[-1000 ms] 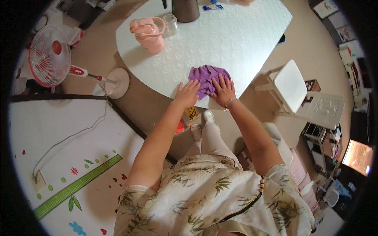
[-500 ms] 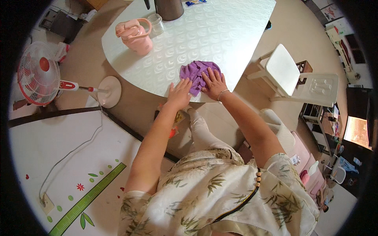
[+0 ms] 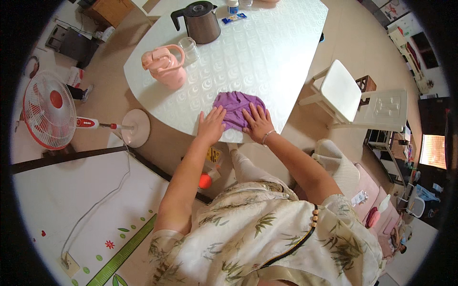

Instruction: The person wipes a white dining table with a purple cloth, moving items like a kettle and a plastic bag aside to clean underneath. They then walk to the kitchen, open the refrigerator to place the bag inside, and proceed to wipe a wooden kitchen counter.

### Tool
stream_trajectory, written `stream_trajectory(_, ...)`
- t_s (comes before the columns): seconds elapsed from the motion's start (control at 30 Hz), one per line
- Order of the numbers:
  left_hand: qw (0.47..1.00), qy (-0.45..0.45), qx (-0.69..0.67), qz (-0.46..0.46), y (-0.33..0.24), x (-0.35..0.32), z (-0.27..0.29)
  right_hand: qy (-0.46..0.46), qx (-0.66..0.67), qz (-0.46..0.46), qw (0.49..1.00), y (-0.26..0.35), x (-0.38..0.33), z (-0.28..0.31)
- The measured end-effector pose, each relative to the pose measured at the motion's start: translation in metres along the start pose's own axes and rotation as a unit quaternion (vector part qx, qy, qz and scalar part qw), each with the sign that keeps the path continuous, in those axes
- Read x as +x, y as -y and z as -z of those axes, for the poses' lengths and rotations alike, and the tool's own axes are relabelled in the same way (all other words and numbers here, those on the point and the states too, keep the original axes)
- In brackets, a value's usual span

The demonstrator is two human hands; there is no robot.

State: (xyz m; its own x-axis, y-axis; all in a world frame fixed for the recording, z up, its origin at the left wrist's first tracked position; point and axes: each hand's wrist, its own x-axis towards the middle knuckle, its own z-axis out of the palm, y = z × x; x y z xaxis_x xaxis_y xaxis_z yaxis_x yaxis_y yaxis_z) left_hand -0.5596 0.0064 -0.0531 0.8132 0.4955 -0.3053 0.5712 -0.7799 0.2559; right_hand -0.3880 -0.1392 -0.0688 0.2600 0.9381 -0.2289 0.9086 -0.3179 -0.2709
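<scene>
A purple cloth (image 3: pixel 234 106) lies flat near the front edge of a white embossed table (image 3: pixel 267 52). My left hand (image 3: pixel 211 125) rests palm down at the cloth's left edge, fingers spread. Flat on the cloth's right part lies my right hand (image 3: pixel 257 123), a thin bracelet on its wrist. Neither hand grips anything.
On the table stand a pink jug (image 3: pixel 165 66), a clear glass (image 3: pixel 189 50), a dark kettle (image 3: pixel 200 21) and small bottles at the far edge. A white and red standing fan (image 3: pixel 50 109) is on the floor at left. A white chair (image 3: pixel 343 93) stands at right.
The view has shifted, so the table and cloth sit lower in the picture. Both hands have stayed flat on the cloth, spreading slightly apart.
</scene>
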Motion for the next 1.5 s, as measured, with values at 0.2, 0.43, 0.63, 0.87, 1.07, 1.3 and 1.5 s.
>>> stream_trajectory(0.2, 0.999, -0.008, 0.032, 0.008, 0.017, 0.037, 0.013, -0.009, -0.007, 0.0, 1.0, -0.009, 0.054, 0.012)
stream_trajectory(0.43, 0.997, -0.044, -0.034, 0.056, 0.053, 0.018, 0.013, 0.034, -0.023, 0.032, 0.999, 0.029, 0.091, 0.014)
stream_trajectory(0.63, 0.997, -0.008, -0.031, 0.067, 0.065, -0.066, 0.006, 0.003, 0.032, 0.084, 0.996, 0.091, 0.019, -0.016)
stream_trajectory(0.87, 0.994, 0.016, -0.001, -0.11, -0.02, -0.048, -0.018, -0.123, 0.028, -0.052, 0.991, 0.014, -0.066, -0.026)
stream_trajectory(1.07, 0.991, 0.008, 0.011, -0.133, -0.046, -0.053, -0.034, -0.222, 0.059, -0.083, 0.97, -0.005, -0.083, -0.042)
stream_trajectory(1.3, 0.999, -0.005, 0.04, 0.022, 0.055, -0.095, -0.017, -0.126, 0.04, -0.001, 0.991, 0.109, -0.024, -0.052)
stream_trajectory(1.5, 0.998, 0.03, 0.026, 0.048, 0.07, -0.092, 0.003, -0.043, 0.045, 0.007, 0.998, 0.119, -0.009, -0.035)
